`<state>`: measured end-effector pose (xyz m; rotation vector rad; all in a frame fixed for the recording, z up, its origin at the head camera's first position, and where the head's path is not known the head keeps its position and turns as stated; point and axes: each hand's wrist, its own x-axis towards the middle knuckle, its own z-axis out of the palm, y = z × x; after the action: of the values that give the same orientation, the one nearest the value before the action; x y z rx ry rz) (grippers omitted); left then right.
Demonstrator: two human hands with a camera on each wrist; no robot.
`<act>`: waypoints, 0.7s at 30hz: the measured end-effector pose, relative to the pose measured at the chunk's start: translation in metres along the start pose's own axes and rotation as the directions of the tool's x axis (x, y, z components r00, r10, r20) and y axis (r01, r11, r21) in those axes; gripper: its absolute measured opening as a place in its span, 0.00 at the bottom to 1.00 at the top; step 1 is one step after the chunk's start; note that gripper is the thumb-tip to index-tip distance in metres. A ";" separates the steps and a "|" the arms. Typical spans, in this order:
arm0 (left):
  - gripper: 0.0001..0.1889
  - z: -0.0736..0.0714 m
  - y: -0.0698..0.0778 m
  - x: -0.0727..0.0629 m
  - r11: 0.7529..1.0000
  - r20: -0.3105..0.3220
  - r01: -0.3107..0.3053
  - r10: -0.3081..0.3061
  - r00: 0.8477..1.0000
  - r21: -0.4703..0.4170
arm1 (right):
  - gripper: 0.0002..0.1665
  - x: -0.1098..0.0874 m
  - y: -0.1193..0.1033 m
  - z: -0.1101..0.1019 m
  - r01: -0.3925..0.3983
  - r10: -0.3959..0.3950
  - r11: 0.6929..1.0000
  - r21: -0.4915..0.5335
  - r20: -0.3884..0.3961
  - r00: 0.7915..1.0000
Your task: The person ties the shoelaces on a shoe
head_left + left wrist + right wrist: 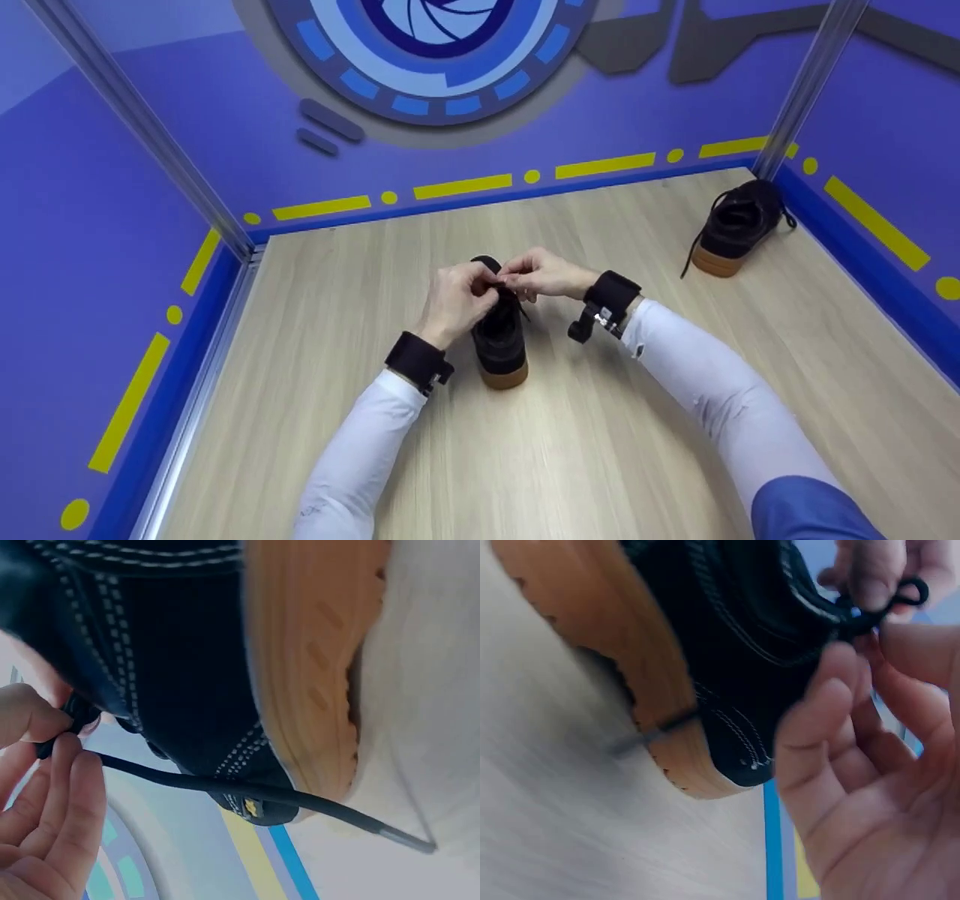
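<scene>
A black shoe (501, 345) with a tan sole (315, 690) stands upright on the wooden table, heel towards me. My left hand (452, 304) is over its front from the left, thumb and fingers pinching the black shoelace (187, 780). From there a loose lace end hangs across the shoe's side. On the right, my right hand (547, 274) meets the left above the shoe and also pinches the lace. In the right wrist view, a small lace loop (913, 591) pokes out between the fingertips of both hands. The knot area is mostly hidden by fingers.
A second black shoe (739, 217) with loose laces stands in the far right corner of the wooden table (600, 450). Blue printed panels (465, 161) with yellow markings wall in the back and both sides, joined by metal posts.
</scene>
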<state>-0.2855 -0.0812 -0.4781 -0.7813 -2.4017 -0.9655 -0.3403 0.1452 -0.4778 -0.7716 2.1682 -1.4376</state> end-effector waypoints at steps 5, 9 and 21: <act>0.06 0.001 -0.001 -0.002 0.996 -0.035 -0.084 0.085 0.996 0.021 | 0.12 0.006 -0.003 -0.006 -0.028 0.025 0.998 0.052 0.062 0.998; 0.07 0.001 -0.001 -0.003 0.993 -0.041 -0.116 0.117 0.992 0.017 | 0.08 0.009 -0.001 -0.007 -0.081 0.067 0.987 0.141 0.102 0.993; 0.07 -0.003 -0.005 -0.009 0.989 -0.003 -0.147 0.147 0.989 0.017 | 0.14 0.014 -0.005 -0.003 -0.248 0.198 0.938 0.243 0.214 0.957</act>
<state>-0.2811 -0.0895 -0.4836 -0.9350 -2.3088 -0.8866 -0.3512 0.1367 -0.4729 -0.5197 1.8068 -1.4381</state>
